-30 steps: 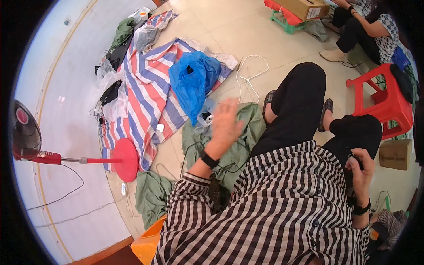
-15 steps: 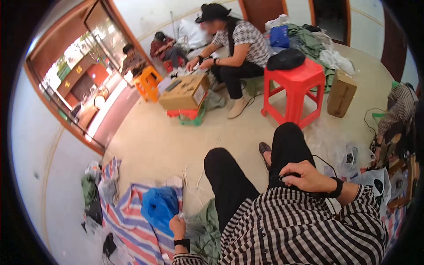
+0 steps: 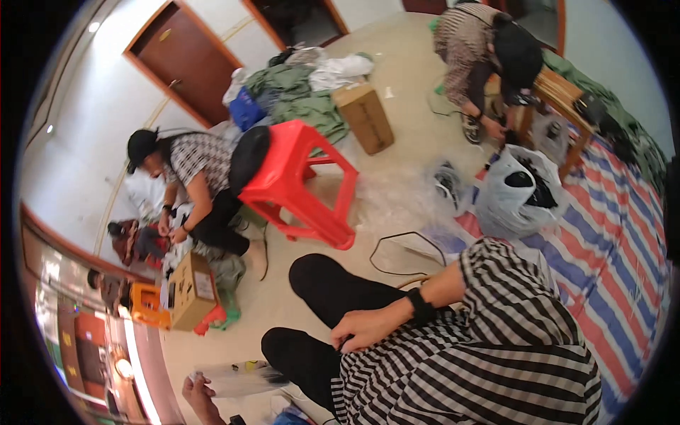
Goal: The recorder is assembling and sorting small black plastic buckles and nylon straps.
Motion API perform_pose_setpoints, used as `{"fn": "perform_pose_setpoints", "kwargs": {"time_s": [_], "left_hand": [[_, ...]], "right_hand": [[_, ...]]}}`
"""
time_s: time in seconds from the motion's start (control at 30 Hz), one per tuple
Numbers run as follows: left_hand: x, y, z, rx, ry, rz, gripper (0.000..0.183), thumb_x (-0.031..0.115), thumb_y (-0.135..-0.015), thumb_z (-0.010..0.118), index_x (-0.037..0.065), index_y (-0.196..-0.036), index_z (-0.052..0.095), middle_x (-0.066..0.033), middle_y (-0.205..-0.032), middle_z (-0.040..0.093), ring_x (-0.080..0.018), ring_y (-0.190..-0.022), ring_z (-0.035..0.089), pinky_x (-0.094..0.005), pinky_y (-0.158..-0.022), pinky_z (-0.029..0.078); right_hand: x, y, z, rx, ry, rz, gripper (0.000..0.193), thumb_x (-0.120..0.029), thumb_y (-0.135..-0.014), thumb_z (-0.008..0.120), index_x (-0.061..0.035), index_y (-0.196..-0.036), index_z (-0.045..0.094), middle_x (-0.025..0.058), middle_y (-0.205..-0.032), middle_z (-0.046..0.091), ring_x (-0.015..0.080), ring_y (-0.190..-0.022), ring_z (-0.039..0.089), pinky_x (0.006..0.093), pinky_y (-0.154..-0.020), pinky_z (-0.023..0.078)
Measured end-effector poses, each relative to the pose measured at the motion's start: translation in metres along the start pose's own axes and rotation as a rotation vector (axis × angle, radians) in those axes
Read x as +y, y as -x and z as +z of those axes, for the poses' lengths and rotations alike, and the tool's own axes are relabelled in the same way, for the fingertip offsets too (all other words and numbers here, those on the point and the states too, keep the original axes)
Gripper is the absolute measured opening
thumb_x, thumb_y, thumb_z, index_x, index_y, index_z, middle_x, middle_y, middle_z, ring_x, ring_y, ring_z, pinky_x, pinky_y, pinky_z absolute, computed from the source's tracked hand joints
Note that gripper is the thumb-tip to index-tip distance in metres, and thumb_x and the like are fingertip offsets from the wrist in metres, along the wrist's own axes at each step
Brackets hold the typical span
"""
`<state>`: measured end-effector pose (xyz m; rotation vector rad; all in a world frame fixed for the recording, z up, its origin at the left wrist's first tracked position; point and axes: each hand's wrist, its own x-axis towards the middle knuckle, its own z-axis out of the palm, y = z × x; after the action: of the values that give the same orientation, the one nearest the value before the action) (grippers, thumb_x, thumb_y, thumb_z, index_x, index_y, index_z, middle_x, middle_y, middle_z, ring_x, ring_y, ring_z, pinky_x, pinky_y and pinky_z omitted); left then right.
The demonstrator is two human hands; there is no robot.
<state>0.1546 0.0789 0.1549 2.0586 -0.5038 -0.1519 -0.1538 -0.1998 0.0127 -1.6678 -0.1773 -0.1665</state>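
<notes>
My left hand (image 3: 202, 398) is low at the left, with its fingers pinched on one end of a clear plastic bag (image 3: 244, 380). The bag stretches towards my left knee, with a small yellow mark on it and something dark at its far end. My right hand (image 3: 365, 329), with a black band on the wrist, rests in my lap above the thigh. Its fingers are closed round a small dark thing, mostly hidden by the hand. Below the plastic bag, part of a blue bag (image 3: 289, 416) shows at the lower edge.
Ahead stands a red stool (image 3: 289, 152) with a black cap-like thing (image 3: 251, 161) on it. A white bag (image 3: 506, 212) of black items sits on striped sheeting (image 3: 609, 241) at the right. Beyond are a cardboard box (image 3: 365, 120), a bending co-worker (image 3: 471, 60) and a seated one (image 3: 202, 159).
My view has swung to the right and tilted. The clear plastic bag now hangs stretched from my left hand, away from the blue bag. My right hand stays closed at my lap.
</notes>
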Motion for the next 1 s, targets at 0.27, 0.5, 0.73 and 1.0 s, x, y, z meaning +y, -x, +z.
{"fn": "perform_pose_setpoints", "kwargs": {"time_s": [0.27, 0.5, 0.73, 1.0], "left_hand": [[0.113, -0.097, 0.110, -0.340, -0.068, 0.283, 0.005, 0.008, -0.079, 0.055, 0.004, -0.082, 0.058, -0.0009, -0.062, 0.054, -0.0047, -0.039, 0.038, -0.0187, -0.038, 0.029], [0.188, -0.139, 0.189, -0.535, 0.061, 0.279, 0.007, 0.007, -0.080, 0.052, 0.004, -0.082, 0.057, -0.0009, -0.064, 0.054, -0.0032, -0.042, 0.039, -0.0164, -0.038, 0.033], [0.251, -0.094, 0.277, -0.765, 0.195, 0.257, 0.007, 0.005, -0.081, 0.051, 0.002, -0.086, 0.055, -0.0018, -0.068, 0.052, -0.0063, -0.049, 0.041, -0.0192, -0.050, 0.038], [0.259, -0.073, 0.361, -0.941, 0.294, 0.280, 0.015, 0.002, -0.081, 0.051, -0.004, -0.093, 0.057, -0.0047, -0.070, 0.057, -0.0102, -0.059, 0.054, -0.0198, -0.055, 0.045]], "right_hand": [[0.052, -0.006, 0.006, -0.045, -0.196, 0.216, 0.011, -0.007, -0.080, 0.056, 0.0027, -0.084, 0.055, 0.0082, -0.063, 0.060, 0.0134, -0.051, 0.060, 0.0256, -0.044, 0.047], [0.062, -0.011, -0.001, -0.011, -0.355, 0.257, 0.012, -0.006, -0.080, 0.054, 0.0032, -0.088, 0.054, 0.0098, -0.063, 0.059, 0.0147, -0.050, 0.059, 0.0262, -0.042, 0.048], [0.061, -0.012, -0.007, -0.023, -0.451, 0.266, 0.016, -0.007, -0.079, 0.055, 0.0048, -0.090, 0.053, 0.0098, -0.063, 0.058, 0.0156, -0.051, 0.059, 0.0266, -0.041, 0.048], [0.063, -0.015, -0.006, -0.028, -0.486, 0.250, 0.015, -0.006, -0.078, 0.055, 0.0053, -0.086, 0.053, 0.0104, -0.063, 0.058, 0.0161, -0.051, 0.060, 0.0265, -0.040, 0.047]]}}
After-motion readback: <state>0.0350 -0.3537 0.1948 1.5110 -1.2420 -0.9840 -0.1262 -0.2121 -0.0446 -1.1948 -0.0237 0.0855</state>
